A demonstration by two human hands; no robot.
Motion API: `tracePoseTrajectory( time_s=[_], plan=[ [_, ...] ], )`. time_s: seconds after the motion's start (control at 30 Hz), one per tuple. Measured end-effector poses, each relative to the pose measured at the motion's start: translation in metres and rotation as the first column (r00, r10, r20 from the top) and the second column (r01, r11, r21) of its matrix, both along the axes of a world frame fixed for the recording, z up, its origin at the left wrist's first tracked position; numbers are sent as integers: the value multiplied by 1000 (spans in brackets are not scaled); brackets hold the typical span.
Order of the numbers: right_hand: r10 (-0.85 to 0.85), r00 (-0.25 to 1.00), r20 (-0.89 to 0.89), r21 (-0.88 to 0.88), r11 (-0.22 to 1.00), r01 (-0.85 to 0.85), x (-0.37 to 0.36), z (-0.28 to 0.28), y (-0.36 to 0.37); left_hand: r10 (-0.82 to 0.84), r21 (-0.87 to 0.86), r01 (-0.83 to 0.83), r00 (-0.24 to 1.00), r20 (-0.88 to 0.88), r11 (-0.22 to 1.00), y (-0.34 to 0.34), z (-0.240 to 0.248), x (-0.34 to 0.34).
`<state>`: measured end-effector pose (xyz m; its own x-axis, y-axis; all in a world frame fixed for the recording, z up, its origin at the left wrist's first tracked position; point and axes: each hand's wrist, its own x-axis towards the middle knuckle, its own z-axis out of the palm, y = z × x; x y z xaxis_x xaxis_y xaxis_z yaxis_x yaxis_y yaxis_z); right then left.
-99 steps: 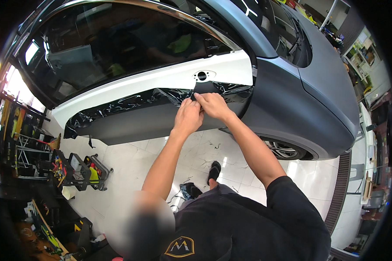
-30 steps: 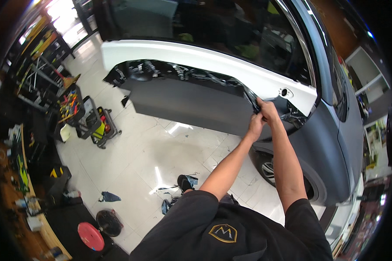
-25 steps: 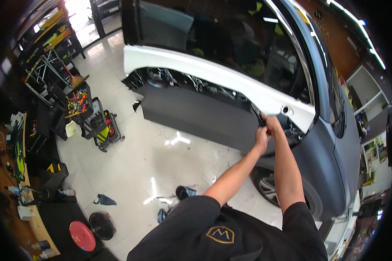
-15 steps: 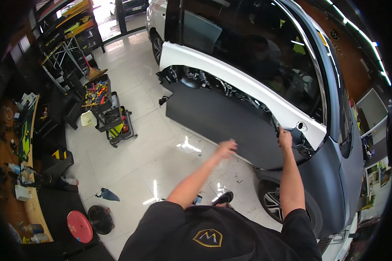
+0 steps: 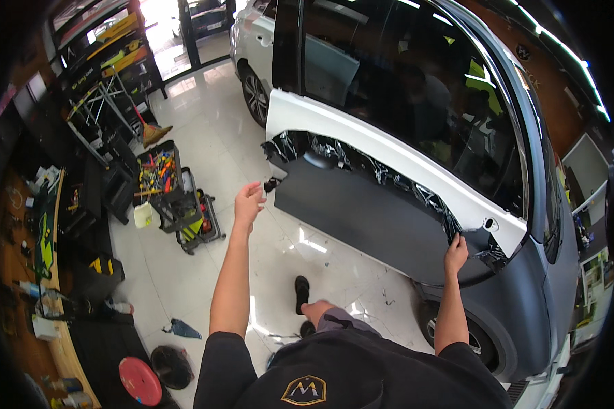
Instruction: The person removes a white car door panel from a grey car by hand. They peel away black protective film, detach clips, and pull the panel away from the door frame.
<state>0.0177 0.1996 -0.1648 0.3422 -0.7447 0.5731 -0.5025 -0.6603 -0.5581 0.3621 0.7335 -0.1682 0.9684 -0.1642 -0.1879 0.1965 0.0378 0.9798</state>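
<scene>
Along the car door, a white strip (image 5: 389, 153) runs under the dark window. Below it, crinkled glossy black film (image 5: 382, 169) follows a curved line, and a matte dark-grey surface (image 5: 368, 215) covers the lower door. My right hand (image 5: 456, 255) is closed on the black film near the front end of the door, beside the round hole in the white strip. My left hand (image 5: 250, 203) is raised by the door's rear lower corner, near a small black piece sticking out there. Its fingers are loosely bent and apart, and I see nothing in them.
On the left stands a wheeled tool cart (image 5: 167, 191) full of coloured hand tools, with a broom (image 5: 153, 133) behind it. A workbench (image 5: 54, 273) lines the left wall. Near my feet are a red round stool (image 5: 140, 380), a black bin (image 5: 171, 367) and a blue cloth (image 5: 184, 329).
My left hand has swung left and away from me, from the door's lower edge to its rear corner. My right hand stays on the film. The view has shifted, and a shoe has come into sight.
</scene>
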Motion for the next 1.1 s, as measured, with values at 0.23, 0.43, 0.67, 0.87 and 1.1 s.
tracePoseTrajectory(
  time_s=[0.23,0.43,0.67,0.87,1.1],
  plan=[
    [-103,986,134,25,995,101,33,-21,2,-35,723,-275,924,382,634,-39,-8,129],
    [-241,966,90,29,971,239,57,-29,5,-445,868,-112,822,355,484,-23,-1,169],
    [-313,947,67,-250,914,320,79,-28,14,-452,821,3,835,312,572,-22,-8,159],
    [-564,824,45,-155,811,564,80,-35,45,-629,811,117,697,344,573,-4,3,186],
    [-190,919,346,851,477,-221,234,-104,280,-745,788,275,587,316,551,3,1,202]
  ],
)
